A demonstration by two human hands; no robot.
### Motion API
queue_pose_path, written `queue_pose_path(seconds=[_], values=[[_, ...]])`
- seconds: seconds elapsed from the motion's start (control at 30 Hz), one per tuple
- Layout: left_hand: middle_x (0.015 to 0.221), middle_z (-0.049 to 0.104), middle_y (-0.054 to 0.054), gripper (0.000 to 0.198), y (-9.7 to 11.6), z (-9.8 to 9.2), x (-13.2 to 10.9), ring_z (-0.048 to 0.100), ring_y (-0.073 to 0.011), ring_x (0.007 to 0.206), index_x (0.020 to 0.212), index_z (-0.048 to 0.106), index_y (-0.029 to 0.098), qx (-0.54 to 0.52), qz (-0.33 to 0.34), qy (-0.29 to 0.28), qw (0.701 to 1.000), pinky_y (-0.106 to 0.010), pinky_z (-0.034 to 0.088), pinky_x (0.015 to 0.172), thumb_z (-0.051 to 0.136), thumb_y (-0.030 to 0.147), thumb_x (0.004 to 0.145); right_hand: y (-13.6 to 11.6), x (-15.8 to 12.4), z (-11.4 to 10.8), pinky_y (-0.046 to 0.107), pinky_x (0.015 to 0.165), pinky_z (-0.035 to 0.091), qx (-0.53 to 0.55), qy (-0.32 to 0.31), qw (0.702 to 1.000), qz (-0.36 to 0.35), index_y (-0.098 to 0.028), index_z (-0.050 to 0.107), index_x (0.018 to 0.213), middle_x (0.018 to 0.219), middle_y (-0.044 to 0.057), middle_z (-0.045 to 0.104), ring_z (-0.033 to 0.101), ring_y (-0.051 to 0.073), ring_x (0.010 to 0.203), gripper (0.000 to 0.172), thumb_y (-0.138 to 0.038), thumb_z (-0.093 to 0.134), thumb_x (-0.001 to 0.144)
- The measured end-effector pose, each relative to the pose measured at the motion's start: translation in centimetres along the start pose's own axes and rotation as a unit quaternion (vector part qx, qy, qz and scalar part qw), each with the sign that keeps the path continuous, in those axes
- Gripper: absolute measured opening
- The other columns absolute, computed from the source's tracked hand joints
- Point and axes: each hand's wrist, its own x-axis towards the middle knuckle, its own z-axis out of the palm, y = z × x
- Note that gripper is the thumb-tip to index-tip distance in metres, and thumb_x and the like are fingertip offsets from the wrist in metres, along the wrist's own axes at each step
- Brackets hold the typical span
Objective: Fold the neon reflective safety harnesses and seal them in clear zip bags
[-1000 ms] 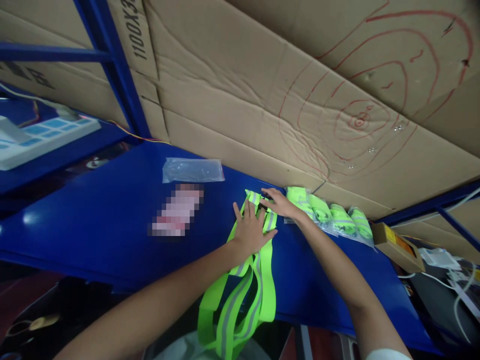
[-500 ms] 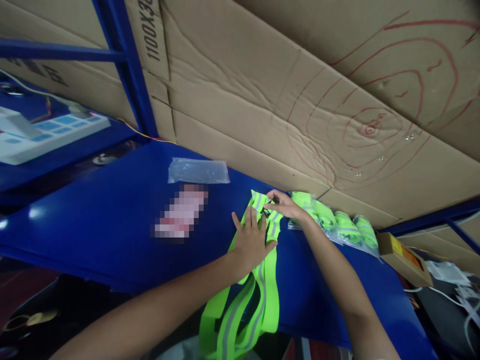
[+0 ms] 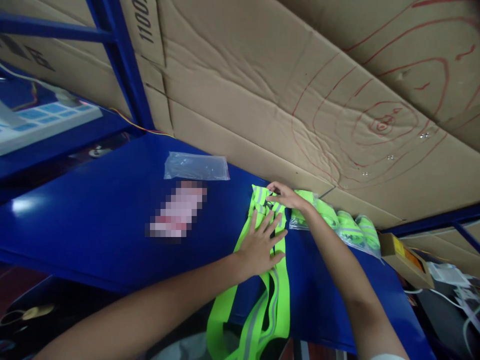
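Observation:
A neon green reflective strap vest (image 3: 283, 295) with grey stripes lies lengthwise on the blue table. Its lower loops hang over the near edge. My left hand (image 3: 258, 247) rests flat on the straps, fingers spread. At the far end, my right hand (image 3: 287, 195) has its thumb and curled fingers on the gathered straps, close to a small black part that is half hidden. To the right of that hand, several rolled green vests in clear bags (image 3: 350, 227) lie against the cardboard.
Left of the vest lie a clear plastic bag (image 3: 197, 166) and a blurred-out pinkish item (image 3: 178, 210). Cardboard (image 3: 232, 90) with red curved lines stands behind the table. A small cardboard box (image 3: 405, 257) is at the right, and a blue frame post (image 3: 125, 65) rises at the left.
My left hand has slid slightly right and nearer along the straps, with its fingers spread wider. The hanging loops have shifted right. My right hand stays at the far end.

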Motion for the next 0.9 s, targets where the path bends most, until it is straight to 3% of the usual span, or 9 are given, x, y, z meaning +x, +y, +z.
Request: queue_pose_path(seconds=[0.1,0.2,0.47,0.53,0.6,0.67,0.73,0.8,0.9], values=[[0.171,0.022,-0.009,0.052,-0.2,-0.1,-0.1,0.012,-0.0406,0.159,0.148,0.055,0.033,-0.014,0.013,-0.001,1.0,-0.078,-0.001,0.12,0.044,0.055,0.102,-0.6,0.0,-0.8,0.03,0.075,0.047,-0.007,-0.045,0.999,-0.001,-0.02,0.059,0.102,0.09,0.0,0.057,0.054,0.016,0.083,0.049,-0.053,0.08,0.073],[0.169,0.027,-0.015,0.05,0.3,-0.1,-0.2,0.016,-0.0396,0.158,0.146,0.056,0.031,-0.023,-0.024,0.008,0.999,-0.075,0.003,0.122,0.052,0.047,0.099,-1.1,0.0,-1.3,0.03,0.071,0.047,-0.021,-0.069,0.997,-0.012,-0.02,0.058,0.1,0.086,-0.001,0.056,0.054,0.016,0.079,0.047,-0.055,0.078,0.075],[0.167,0.031,-0.018,0.047,0.8,-0.1,-0.3,0.021,-0.0407,0.157,0.142,0.06,0.03,-0.004,-0.063,0.028,0.998,-0.076,0.007,0.121,0.053,0.043,0.098,-3.0,-1.7,0.1,0.035,0.09,0.044,-0.141,0.012,0.985,-0.103,-0.02,0.058,0.108,0.102,0.005,0.057,0.054,0.021,0.096,0.029,-0.037,0.072,0.089],[0.165,0.034,-0.016,0.045,0.4,-0.1,-0.1,0.024,-0.0397,0.156,0.141,0.061,0.031,0.013,-0.061,0.043,0.997,-0.075,0.009,0.121,0.053,0.041,0.098,-3.3,-2.3,0.8,0.036,0.091,0.044,-0.241,0.04,0.958,-0.153,-0.019,0.058,0.114,0.11,0.009,0.06,0.056,0.023,0.101,0.022,-0.032,0.063,0.097],[0.164,0.038,-0.015,0.044,-0.1,0.1,0.3,0.027,-0.0385,0.155,0.141,0.061,0.03,0.034,-0.062,0.058,0.996,-0.074,0.011,0.122,0.053,0.039,0.099,-3.2,-2.9,1.8,0.039,0.091,0.045,-0.364,0.062,0.907,-0.2,-0.018,0.058,0.121,0.113,0.013,0.062,0.057,0.026,0.105,0.021,-0.026,0.052,0.103],[0.16,0.042,-0.018,0.045,-0.4,0.2,0.7,0.03,-0.0377,0.154,0.143,0.06,0.026,0.065,-0.058,0.077,0.993,-0.073,0.013,0.122,0.051,0.039,0.1,-2.8,-3.6,2.8,0.04,0.09,0.044,-0.455,0.059,0.858,-0.232,-0.017,0.059,0.124,0.11,0.014,0.065,0.057,0.027,0.105,0.024,-0.021,0.045,0.105],[0.153,0.048,-0.021,0.044,-0.6,0.4,0.9,0.033,-0.0378,0.151,0.142,0.06,0.019,0.108,-0.031,0.095,0.989,-0.072,0.016,0.121,0.049,0.034,0.102,-2.4,-4.2,3.4,0.041,0.089,0.045,-0.496,0.041,0.83,-0.253,-0.017,0.061,0.126,0.108,0.013,0.067,0.058,0.027,0.105,0.028,-0.018,0.042,0.105],[0.145,0.054,-0.022,0.04,-0.6,0.6,1.0,0.041,-0.0373,0.143,0.136,0.062,0.012,0.146,0.012,0.102,0.984,-0.067,0.024,0.119,0.047,0.026,0.102,-2.4,-4.8,3.6,0.04,0.089,0.046,-0.484,0.028,0.836,-0.255,-0.018,0.062,0.127,0.108,0.013,0.068,0.058,0.026,0.105,0.029,-0.02,0.042,0.106],[0.134,0.058,-0.019,0.035,-0.6,0.8,1.0,0.053,-0.0335,0.124,0.129,0.064,0.009,0.152,0.051,0.086,0.983,-0.052,0.04,0.105,0.042,0.017,0.102,-3.4,-5.7,2.9,0.041,0.092,0.049,-0.395,0.008,0.887,-0.24,-0.018,0.064,0.126,0.111,0.013,0.07,0.06,0.026,0.107,0.028,-0.03,0.05,0.105]])
